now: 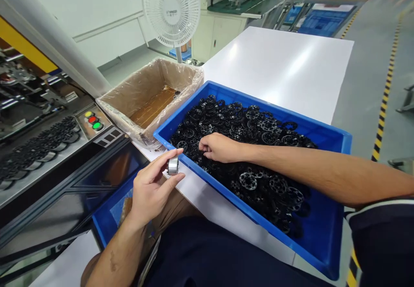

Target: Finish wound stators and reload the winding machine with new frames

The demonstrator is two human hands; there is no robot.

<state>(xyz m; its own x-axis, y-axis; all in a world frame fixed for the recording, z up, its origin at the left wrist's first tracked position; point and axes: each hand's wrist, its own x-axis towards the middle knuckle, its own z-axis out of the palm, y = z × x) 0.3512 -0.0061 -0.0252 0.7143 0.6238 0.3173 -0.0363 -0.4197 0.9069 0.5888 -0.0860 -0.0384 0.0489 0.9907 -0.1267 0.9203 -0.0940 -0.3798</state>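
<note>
My left hand [153,185] pinches a short silver metal ring [173,165] between thumb and fingers, just outside the near left corner of a blue plastic bin [226,195]. A heap of black, round, slotted plastic parts [248,181] fills much of that bin. Reaching across from the right, my right hand [218,147] rests in the heap with its fingers curled down among the parts. Its fingertips are partly hidden, and whatever they hold cannot be made out.
Behind the bin's left end stands a plastic-lined box [129,93] with a few black parts. To the left, a machine has coloured buttons [92,120] and rows of ringed parts [39,153]. A white fan [171,11] stands behind; a white tabletop [284,63] extends beyond the bin.
</note>
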